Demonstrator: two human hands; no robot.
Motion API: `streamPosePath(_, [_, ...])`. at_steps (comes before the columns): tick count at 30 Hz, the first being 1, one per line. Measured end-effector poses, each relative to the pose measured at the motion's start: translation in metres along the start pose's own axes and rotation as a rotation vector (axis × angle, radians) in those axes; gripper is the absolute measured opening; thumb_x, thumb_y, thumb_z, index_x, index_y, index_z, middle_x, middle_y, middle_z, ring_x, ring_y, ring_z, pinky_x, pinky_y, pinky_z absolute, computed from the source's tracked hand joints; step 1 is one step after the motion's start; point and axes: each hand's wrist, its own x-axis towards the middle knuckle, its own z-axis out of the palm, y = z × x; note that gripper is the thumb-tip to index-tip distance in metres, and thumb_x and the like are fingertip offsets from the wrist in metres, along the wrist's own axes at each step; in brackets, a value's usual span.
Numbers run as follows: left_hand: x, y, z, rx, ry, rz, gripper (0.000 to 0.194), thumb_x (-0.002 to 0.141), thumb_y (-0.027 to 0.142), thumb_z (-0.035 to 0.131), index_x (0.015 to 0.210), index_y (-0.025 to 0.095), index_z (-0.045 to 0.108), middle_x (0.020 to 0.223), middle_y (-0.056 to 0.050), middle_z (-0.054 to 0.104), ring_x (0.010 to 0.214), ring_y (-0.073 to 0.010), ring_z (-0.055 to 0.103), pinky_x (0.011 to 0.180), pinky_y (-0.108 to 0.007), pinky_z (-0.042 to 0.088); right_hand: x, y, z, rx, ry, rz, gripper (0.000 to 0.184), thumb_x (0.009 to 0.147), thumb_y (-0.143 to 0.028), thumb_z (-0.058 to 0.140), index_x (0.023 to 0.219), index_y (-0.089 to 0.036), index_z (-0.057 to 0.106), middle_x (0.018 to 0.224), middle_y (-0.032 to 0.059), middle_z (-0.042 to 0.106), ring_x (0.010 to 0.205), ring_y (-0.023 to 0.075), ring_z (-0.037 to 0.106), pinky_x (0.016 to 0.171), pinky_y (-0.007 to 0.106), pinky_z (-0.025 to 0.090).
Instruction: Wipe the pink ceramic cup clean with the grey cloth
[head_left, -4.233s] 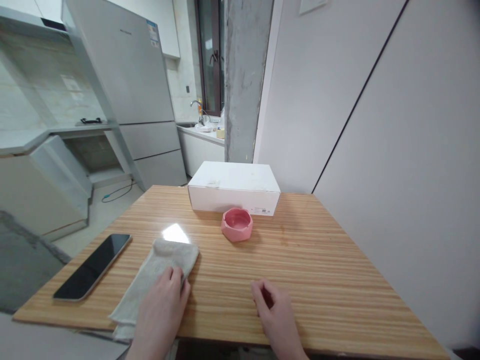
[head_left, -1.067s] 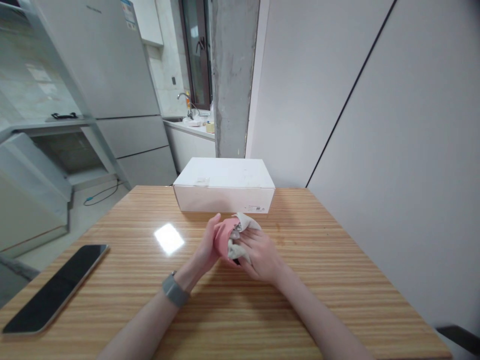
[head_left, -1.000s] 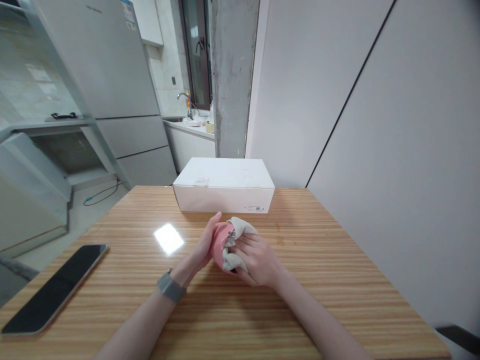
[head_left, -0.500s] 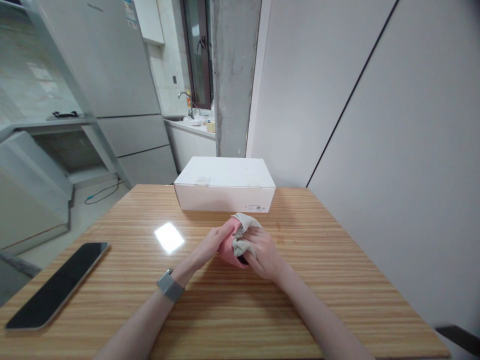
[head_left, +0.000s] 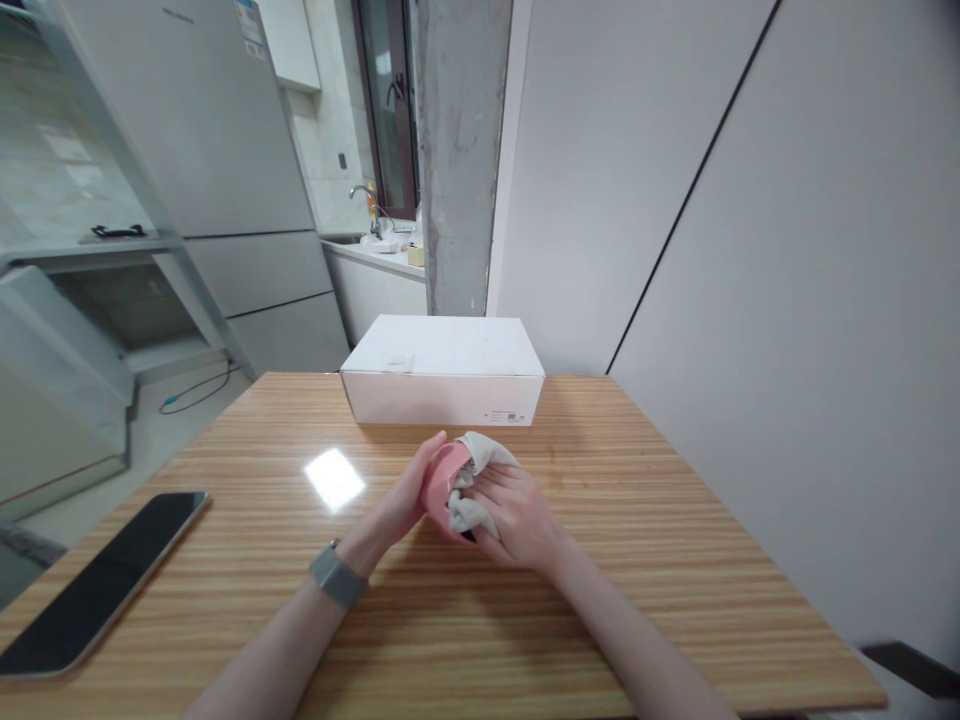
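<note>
Just in front of me, above the tabletop, my left hand (head_left: 411,492) is closed around the outer side of a pink cup-like object (head_left: 439,488), thumb at its upper edge. The object lies tilted with its opening turned toward the right. A light grey cloth (head_left: 487,452) is bunched at that opening, with part of it sticking up and part hanging over the lower rim. My right hand (head_left: 521,515) presses the cloth there, fingers bent over it. A small dark patch shows at the object's lower edge; what it is I cannot tell.
A white closed box (head_left: 442,398) stands on the wooden table (head_left: 675,560) beyond my hands. At the left edge lies a dark phone or tablet (head_left: 105,585). A white wall (head_left: 750,300) runs along the right side; a fridge (head_left: 217,130) and sink counter stand behind.
The pink object has turned in my left hand, and that hand has shifted around its side. My right hand has moved slightly left and down with the cloth. The whole view has shifted a little.
</note>
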Motion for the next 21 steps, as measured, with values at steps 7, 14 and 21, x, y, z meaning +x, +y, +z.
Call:
streamPosePath(7, [0.008,-0.008,-0.013,0.265,0.057,0.050,0.048,0.083,0.054,0.054,0.109,0.016,0.068,0.121,-0.006,0.065,0.126,-0.0223,0.047,0.113,-0.033,0.021,-0.002,0.001,0.000,0.091,0.029,0.042,0.023,0.090,-0.021,0.034,0.094,-0.021,0.057,0.099,0.0093,0.068,0.100,0.0220,0.060,0.094,0.044,0.045])
streamPosePath(14, [0.003,-0.016,-0.010,0.177,-0.117,0.058,0.049,0.088,0.047,0.052,0.127,0.018,0.056,0.137,-0.008,0.052,0.128,-0.0273,0.045,0.110,-0.043,0.029,-0.009,0.013,-0.009,0.180,0.094,0.241,0.027,0.094,-0.024,0.032,0.088,-0.022,0.058,0.094,0.0068,0.067,0.094,0.0218,0.059,0.090,0.042,0.044])
streamPosePath(21, [-0.002,-0.010,0.002,0.045,-0.127,0.040,0.053,0.075,0.033,0.069,0.125,0.017,0.057,0.127,-0.010,0.060,0.121,-0.0303,0.050,0.099,-0.040,0.041,-0.014,0.015,-0.009,0.159,0.138,0.299,0.026,0.094,-0.025,0.032,0.088,-0.022,0.057,0.091,0.0075,0.066,0.093,0.0225,0.060,0.088,0.041,0.045])
